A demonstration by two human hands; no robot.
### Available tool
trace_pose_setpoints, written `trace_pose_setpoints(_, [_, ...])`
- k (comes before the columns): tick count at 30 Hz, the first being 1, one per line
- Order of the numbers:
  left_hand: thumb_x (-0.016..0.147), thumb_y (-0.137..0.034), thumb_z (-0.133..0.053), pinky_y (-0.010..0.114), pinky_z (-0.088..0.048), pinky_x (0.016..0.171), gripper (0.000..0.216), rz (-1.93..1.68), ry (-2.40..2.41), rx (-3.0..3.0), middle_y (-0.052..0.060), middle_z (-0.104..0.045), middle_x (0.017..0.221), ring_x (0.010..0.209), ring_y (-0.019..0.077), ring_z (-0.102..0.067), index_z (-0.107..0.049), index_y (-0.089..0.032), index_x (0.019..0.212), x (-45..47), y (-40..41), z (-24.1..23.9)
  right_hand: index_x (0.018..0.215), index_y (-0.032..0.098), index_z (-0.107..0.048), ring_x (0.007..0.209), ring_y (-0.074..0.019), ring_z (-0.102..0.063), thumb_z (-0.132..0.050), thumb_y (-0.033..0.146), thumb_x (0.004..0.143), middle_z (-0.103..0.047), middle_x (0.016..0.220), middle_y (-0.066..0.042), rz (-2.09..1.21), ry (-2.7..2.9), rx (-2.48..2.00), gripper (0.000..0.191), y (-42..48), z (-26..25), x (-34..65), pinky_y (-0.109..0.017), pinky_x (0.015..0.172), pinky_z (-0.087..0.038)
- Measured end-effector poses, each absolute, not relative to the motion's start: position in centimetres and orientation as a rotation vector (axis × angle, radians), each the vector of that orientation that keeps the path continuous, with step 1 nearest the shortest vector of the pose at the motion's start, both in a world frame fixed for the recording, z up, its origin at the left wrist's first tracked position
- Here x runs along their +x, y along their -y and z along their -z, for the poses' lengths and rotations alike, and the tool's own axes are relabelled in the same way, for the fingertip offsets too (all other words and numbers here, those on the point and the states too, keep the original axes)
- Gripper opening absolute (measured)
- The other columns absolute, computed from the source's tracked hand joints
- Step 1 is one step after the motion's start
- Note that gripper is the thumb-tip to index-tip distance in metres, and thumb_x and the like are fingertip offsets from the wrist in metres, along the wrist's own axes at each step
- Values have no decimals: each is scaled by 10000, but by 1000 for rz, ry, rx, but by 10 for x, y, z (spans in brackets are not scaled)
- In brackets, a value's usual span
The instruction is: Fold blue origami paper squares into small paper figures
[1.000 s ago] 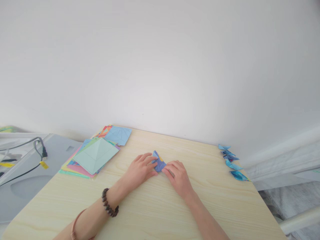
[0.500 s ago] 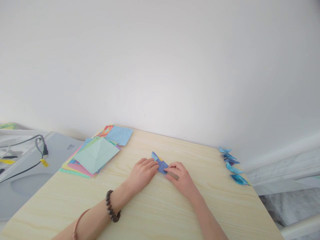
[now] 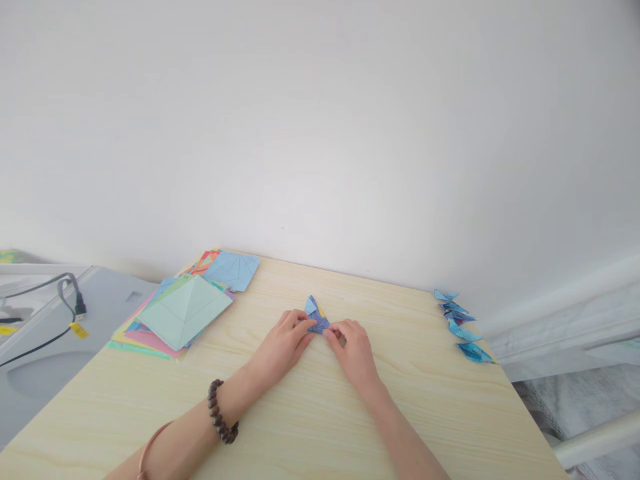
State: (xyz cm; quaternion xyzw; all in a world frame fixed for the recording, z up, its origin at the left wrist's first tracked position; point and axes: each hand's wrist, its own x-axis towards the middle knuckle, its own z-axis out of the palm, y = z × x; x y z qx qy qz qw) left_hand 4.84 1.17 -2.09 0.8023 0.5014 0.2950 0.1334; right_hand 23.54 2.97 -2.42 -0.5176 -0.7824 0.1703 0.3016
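Observation:
A small piece of blue folded origami paper [image 3: 317, 316] with a yellow patch on its right side is between my two hands, low over the middle of the table. My left hand [image 3: 287, 340] grips its lower left part, fingers closed, the fingertips covering that edge. My right hand [image 3: 353, 347] pinches its lower right corner between thumb and fingers. The paper's pointed end faces up and away from me. The lower edge is partly hidden by my fingertips.
On the wooden table [image 3: 300, 427], a stack of coloured paper sheets [image 3: 185, 310] lies at the left, with a blue sheet [image 3: 233, 270] behind it. Several folded blue paper pieces [image 3: 475, 352] line the right edge. A black cable [image 3: 70, 293] rests on the grey surface at left.
The blue paper has turned so its point stands more upright, and less of its right part shows. My right hand has shifted slightly left, and the whole view has moved a little.

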Motion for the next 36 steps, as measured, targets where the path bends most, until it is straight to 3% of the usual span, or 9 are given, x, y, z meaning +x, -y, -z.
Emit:
trace_pose_setpoints(5, [882, -235, -445, 400, -439, 911, 365, -786, -1554, 2369, 102, -533, 1104, 1028, 229, -479, -468, -175, 1241, 50, -14, 21, 755, 207, -604, 725, -171, -513, -503, 322, 862, -606, 715, -16, -412, 2058, -1427, 187, -29, 22, 233, -293, 718, -356])
trace_pose_setpoints(13, [898, -276, -423, 349, -453, 849, 242, -785, -1624, 2350, 58, -582, 999, 972, 203, -500, -645, -225, 980, 51, -17, 10, 727, 195, -586, 703, -166, -502, -526, 349, 840, -595, 702, -14, -346, 1981, -1528, 200, -29, 22, 226, -285, 686, -339])
trace_pose_setpoints(17, [896, -287, -435, 312, -457, 801, 229, -804, -1640, 2331, 43, -603, 889, 909, 181, -525, -642, -211, 834, 51, -17, 6, 718, 197, -596, 689, -165, -504, -528, 367, 837, -596, 688, -17, -368, 1979, -1508, 219, -30, 23, 228, -287, 682, -342])
trace_pose_setpoints(24, [895, -259, -430, 318, -447, 774, 191, -740, -1732, 2433, 50, -582, 834, 866, 181, -529, -588, -181, 821, 55, -19, 11, 727, 195, -599, 706, -170, -512, -426, 340, 898, -608, 703, -34, -353, 2012, -1490, 283, -29, 22, 229, -294, 696, -344])
trace_pose_setpoints(36, [889, -298, -443, 337, -437, 750, 187, -660, -1729, 2464, 57, -539, 839, 842, 197, -501, -546, -173, 794, 57, -18, 8, 699, 200, -564, 676, -167, -490, -479, 383, 868, -581, 679, -20, -256, 1997, -1626, 263, -32, 22, 220, -287, 650, -312])
